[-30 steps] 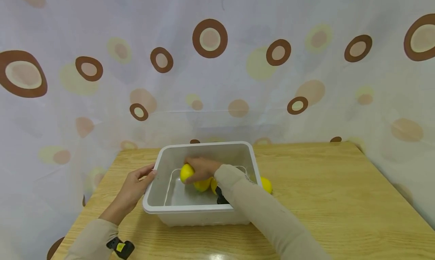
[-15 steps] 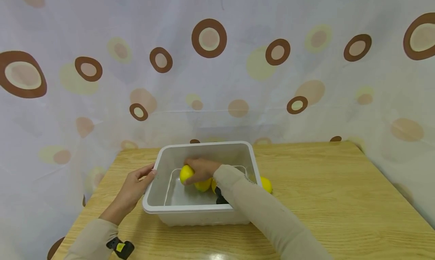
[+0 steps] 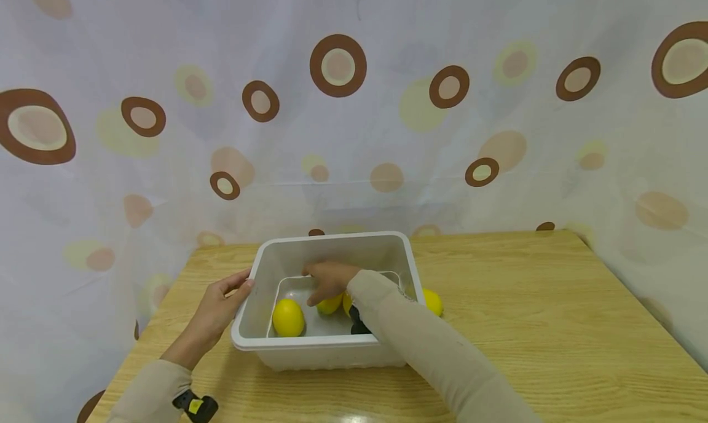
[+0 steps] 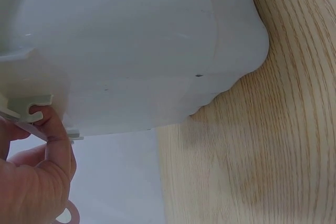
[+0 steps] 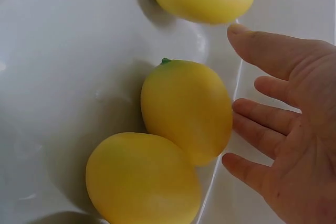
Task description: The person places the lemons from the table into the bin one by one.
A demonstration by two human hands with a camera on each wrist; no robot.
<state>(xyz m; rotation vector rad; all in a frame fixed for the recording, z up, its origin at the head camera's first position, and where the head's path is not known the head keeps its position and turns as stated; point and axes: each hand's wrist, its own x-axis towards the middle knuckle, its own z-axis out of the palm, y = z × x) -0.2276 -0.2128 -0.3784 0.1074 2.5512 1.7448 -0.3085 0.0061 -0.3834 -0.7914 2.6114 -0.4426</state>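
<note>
My left hand (image 3: pixel 224 300) grips the left rim of a white plastic tub (image 3: pixel 326 339); in the left wrist view its fingers (image 4: pixel 52 140) curl up under that rim. Inside the tub, my right hand (image 3: pixel 332 278) has its fingers spread and holds nothing. One smooth yellow lemon (image 3: pixel 288 317) lies at the tub's near left, apart from the right hand. Below that hand are two more, a lemon with a green stem tip (image 5: pixel 186 111) and another lemon (image 5: pixel 144 179) touching it. The right forearm hides part of the tub's inside.
Outside the tub, by its right wall, another lemon (image 3: pixel 432 302) lies on the wooden table (image 3: pixel 542 324). A patterned curtain (image 3: pixel 387 134) hangs behind the table. Black camera mounts are strapped to both wrists, the left wrist mount (image 3: pixel 195 406) lying low over the table.
My right hand has let go of the lemon it held, which now lies nearer and further left on the tub's floor. The left hand has stayed on the rim.
</note>
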